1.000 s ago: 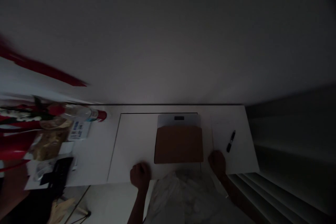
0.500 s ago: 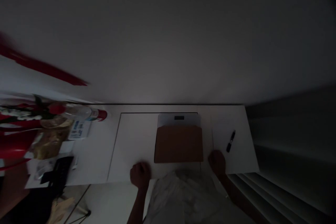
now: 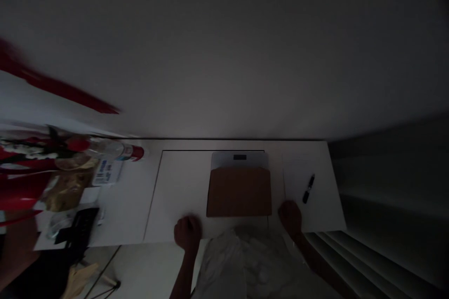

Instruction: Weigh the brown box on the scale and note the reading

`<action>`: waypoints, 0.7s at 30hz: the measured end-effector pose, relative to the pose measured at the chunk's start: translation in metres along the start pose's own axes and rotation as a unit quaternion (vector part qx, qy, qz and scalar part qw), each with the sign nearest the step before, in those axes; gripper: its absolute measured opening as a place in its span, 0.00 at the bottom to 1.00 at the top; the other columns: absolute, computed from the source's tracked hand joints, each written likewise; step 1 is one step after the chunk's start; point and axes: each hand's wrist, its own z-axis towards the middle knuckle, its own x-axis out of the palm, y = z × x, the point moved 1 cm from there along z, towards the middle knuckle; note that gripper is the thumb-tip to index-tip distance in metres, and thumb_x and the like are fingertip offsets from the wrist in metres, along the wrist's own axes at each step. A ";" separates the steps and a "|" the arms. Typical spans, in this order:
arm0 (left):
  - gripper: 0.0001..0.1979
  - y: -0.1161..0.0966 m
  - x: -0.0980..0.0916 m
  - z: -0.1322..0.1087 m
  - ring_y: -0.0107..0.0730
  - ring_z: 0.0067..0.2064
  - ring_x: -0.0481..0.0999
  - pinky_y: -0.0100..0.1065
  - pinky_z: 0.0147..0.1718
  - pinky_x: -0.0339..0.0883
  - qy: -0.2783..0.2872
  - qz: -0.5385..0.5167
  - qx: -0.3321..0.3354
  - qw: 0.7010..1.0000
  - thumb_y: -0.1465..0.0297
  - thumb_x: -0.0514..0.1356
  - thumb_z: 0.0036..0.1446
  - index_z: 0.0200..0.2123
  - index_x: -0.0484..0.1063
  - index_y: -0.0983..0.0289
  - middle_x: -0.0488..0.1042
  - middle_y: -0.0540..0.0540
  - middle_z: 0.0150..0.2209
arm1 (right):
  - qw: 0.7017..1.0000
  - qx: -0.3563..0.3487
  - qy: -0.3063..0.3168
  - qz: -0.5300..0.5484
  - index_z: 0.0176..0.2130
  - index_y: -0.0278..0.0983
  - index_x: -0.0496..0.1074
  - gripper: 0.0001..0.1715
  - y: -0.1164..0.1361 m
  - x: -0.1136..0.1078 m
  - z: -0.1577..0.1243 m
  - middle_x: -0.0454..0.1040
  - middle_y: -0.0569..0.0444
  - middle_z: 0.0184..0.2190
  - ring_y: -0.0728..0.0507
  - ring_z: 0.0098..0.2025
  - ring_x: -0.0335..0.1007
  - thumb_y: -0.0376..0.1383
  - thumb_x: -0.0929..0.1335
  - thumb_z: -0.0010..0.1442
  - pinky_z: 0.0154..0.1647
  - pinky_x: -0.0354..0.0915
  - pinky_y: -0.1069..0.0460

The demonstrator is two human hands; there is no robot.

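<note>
My left hand (image 3: pixel 188 232) rests as a fist near the front edge of the white table, left of a brown cardboard piece, perhaps a flat box (image 3: pixel 239 192). My right hand (image 3: pixel 290 216), also curled into a fist, lies to the right of that cardboard. No object shows in either hand. The cardboard lies on a pale, flat device with a small dark display (image 3: pixel 240 157), like a scale. A black pen (image 3: pixel 308 188) lies on a white paper sheet (image 3: pixel 296 168) beyond my right hand. The light is dim.
To the left stand a clear bottle with a red label (image 3: pixel 131 153), a blue-and-white box (image 3: pixel 104 172), a brown package (image 3: pixel 66 191), flowers (image 3: pixel 31 153) and a black device (image 3: pixel 82 226). A wall (image 3: pixel 224 56) rises behind the table. Part of a person's arm (image 3: pixel 19 254) shows at lower left.
Both my hands keep their place as fists. The view shifts very slightly; the cardboard and pen stay put. At lower left, the other person's arm has moved a little.
</note>
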 end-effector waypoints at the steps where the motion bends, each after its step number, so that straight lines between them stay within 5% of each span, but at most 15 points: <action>1: 0.14 0.001 0.001 0.000 0.37 0.32 0.60 0.38 0.33 0.50 0.003 0.002 -0.001 1.000 0.63 0.47 0.60 0.22 0.57 0.58 0.62 0.54 0.26 | 1.000 0.003 0.003 -0.004 0.27 0.41 0.63 0.11 0.000 0.000 0.000 0.65 0.50 0.27 0.40 0.33 0.62 0.36 0.60 0.62 0.34 0.58 0.45; 21: 0.15 0.007 0.006 0.000 0.36 0.31 0.59 0.38 0.32 0.47 0.000 0.027 0.011 1.000 0.63 0.46 0.61 0.22 0.58 0.58 0.62 0.54 0.26 | 0.997 -0.034 -0.023 -0.058 0.26 0.38 0.63 0.11 0.000 0.002 0.001 0.63 0.54 0.26 0.45 0.32 0.58 0.33 0.60 0.61 0.33 0.55 0.50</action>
